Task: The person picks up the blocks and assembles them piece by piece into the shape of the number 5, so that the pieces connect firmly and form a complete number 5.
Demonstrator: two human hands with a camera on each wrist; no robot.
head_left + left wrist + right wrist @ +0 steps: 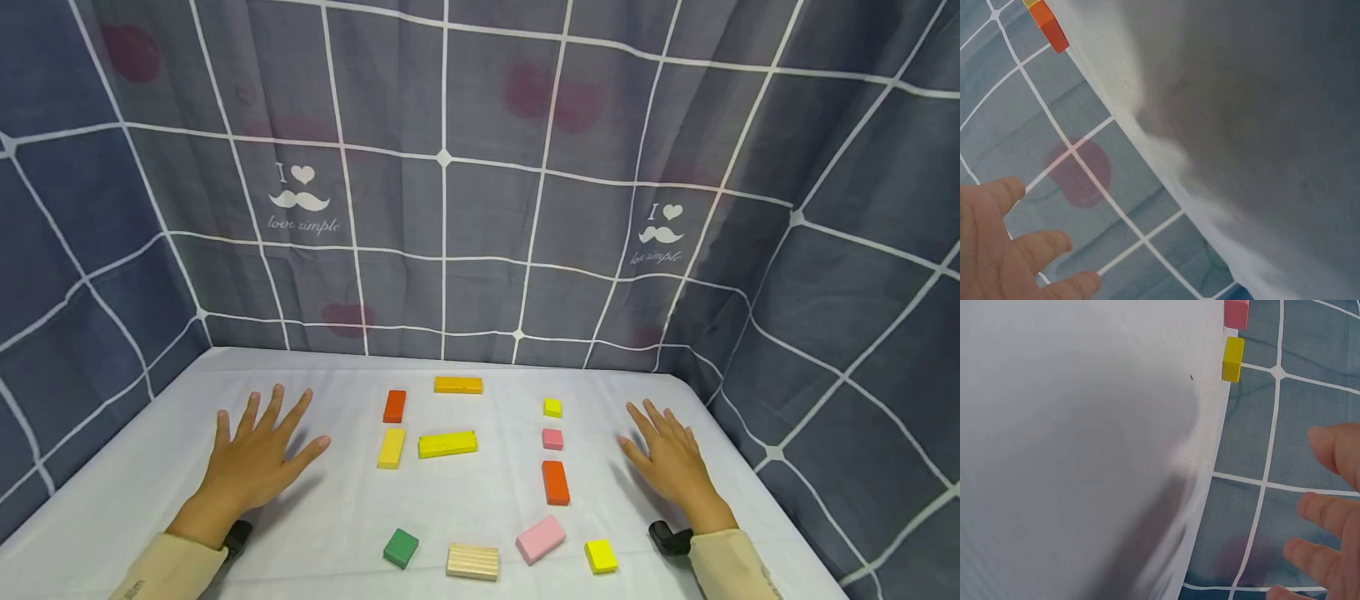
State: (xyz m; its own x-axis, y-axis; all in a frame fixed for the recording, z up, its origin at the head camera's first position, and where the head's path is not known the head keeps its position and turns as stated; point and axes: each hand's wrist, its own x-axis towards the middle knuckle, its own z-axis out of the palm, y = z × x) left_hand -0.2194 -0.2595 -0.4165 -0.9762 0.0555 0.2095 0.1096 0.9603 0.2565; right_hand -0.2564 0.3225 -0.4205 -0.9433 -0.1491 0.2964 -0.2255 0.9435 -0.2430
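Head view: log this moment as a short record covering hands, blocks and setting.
left hand: holds nothing; left of light yellow block
right hand: holds nothing; right of small pink block
block total: eleven
nearest row, left to right: green block, ribbed block, large pink block, square yellow block
farthest block: dark yellow block
surface: white-covered table
backdrop: dark gridded curtain
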